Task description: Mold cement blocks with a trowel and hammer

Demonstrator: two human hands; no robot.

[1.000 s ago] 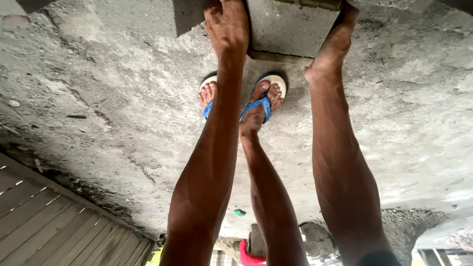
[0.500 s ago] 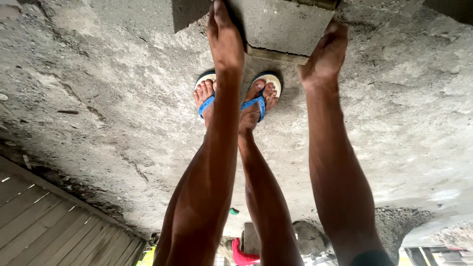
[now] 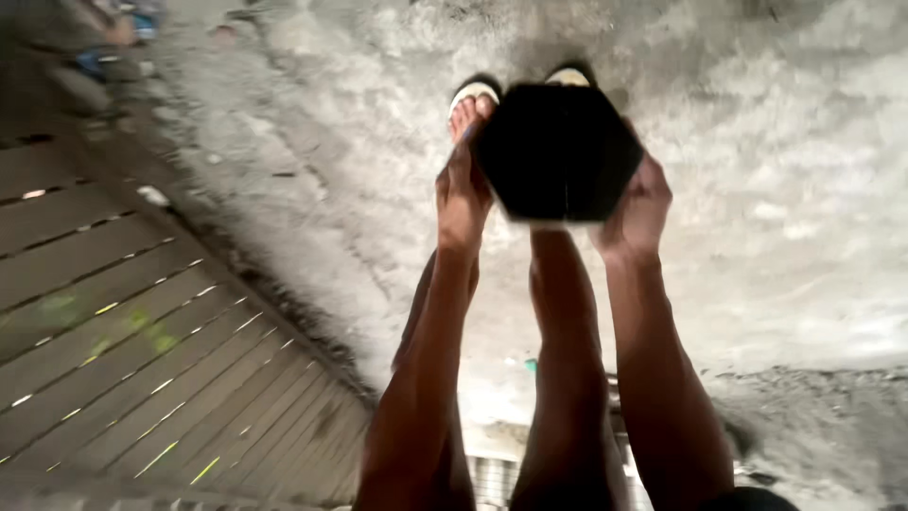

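Gripping a dark block (image 3: 558, 151) from both sides, your left hand (image 3: 462, 194) and right hand (image 3: 641, 208) hold it over the concrete floor (image 3: 804, 189).

Rough grey concrete floor (image 3: 776, 246) — sandalled feet (image 3: 470, 106), wooden slats (image 3: 123, 350) alongside.

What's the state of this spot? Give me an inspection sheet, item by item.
Surface: rough grey concrete floor, patchy.
Job's things: dark block, held above the sandalled feet; the view is blurred.
Clutter: pale scrap near the boards' edge; small green bit between the arms.
Grippers: left hand and right hand press the block's opposite sides.
Cables: nothing seen.
Surroundings: wooden slatted boards beside the concrete; blurred things at the far corner.
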